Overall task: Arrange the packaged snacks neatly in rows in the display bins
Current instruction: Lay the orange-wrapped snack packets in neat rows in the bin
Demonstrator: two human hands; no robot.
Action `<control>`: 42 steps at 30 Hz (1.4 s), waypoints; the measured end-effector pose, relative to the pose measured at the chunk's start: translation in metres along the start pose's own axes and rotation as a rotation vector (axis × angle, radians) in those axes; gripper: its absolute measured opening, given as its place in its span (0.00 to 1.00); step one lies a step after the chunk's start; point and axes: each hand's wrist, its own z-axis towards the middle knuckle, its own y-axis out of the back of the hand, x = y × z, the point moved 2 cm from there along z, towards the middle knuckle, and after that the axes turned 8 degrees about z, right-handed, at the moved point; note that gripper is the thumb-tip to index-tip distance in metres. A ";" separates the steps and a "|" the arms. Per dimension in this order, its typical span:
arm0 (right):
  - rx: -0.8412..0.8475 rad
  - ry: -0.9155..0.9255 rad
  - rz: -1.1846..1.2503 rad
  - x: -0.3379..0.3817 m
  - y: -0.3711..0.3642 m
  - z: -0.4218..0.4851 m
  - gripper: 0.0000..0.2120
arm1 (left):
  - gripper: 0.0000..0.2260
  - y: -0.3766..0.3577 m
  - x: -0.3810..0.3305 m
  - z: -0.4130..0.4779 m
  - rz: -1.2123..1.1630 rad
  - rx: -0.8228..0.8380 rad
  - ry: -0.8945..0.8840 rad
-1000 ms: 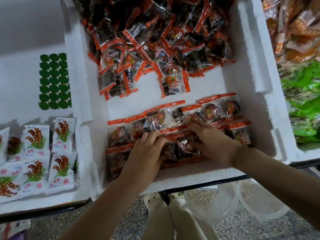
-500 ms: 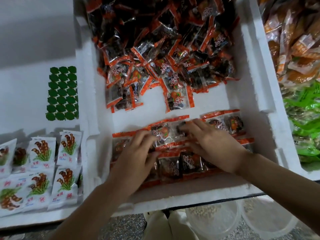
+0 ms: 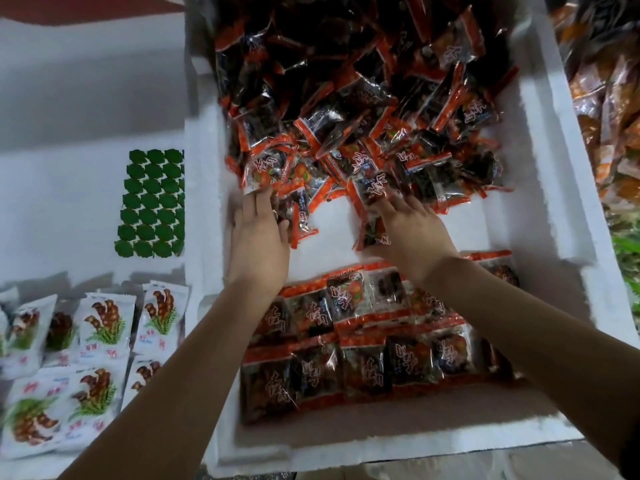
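Head view. A white foam bin [image 3: 554, 174] held a loose pile of orange-and-dark snack packets [image 3: 363, 98] at its far end and two neat rows of the same packets [image 3: 363, 344] at its near end, with a bare strip of floor between them. The left hand [image 3: 258, 237] lay with fingers straight on the pile's near edge. The right hand [image 3: 412, 237] rested, fingers extended, over one packet [image 3: 372, 237]; whether the thumb gripped it could not be told. The adjoining bin on the left held white packets [image 3: 100, 323] and a block of green pieces [image 3: 152, 199].
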 end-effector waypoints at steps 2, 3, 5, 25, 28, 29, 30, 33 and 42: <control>-0.010 0.008 -0.013 0.000 0.001 -0.004 0.28 | 0.23 -0.002 -0.001 -0.001 -0.039 -0.021 0.006; -0.035 0.015 -0.013 0.001 0.003 -0.007 0.26 | 0.23 -0.001 -0.001 -0.002 -0.071 -0.020 0.010; -0.098 0.018 0.039 0.002 0.010 -0.012 0.22 | 0.21 0.001 0.001 -0.004 -0.120 -0.021 0.013; -0.085 -0.229 1.035 -0.027 0.060 -0.111 0.11 | 0.03 0.021 -0.096 -0.097 -0.942 0.385 -0.024; -0.136 -0.278 1.218 -0.036 0.059 -0.117 0.12 | 0.04 0.022 -0.104 -0.102 -0.918 0.358 -0.032; -0.126 -0.284 1.304 -0.039 0.058 -0.120 0.12 | 0.06 0.021 -0.106 -0.103 -0.911 0.339 -0.026; -0.114 -0.305 1.399 -0.041 0.057 -0.122 0.11 | 0.06 0.020 -0.108 -0.104 -0.903 0.321 -0.019; -0.152 -0.394 1.598 -0.054 0.053 -0.129 0.10 | 0.07 0.013 -0.111 -0.109 -0.893 0.314 -0.027; 0.157 -0.052 0.515 -0.073 0.025 -0.123 0.06 | 0.13 0.008 -0.093 -0.107 -0.948 0.287 0.205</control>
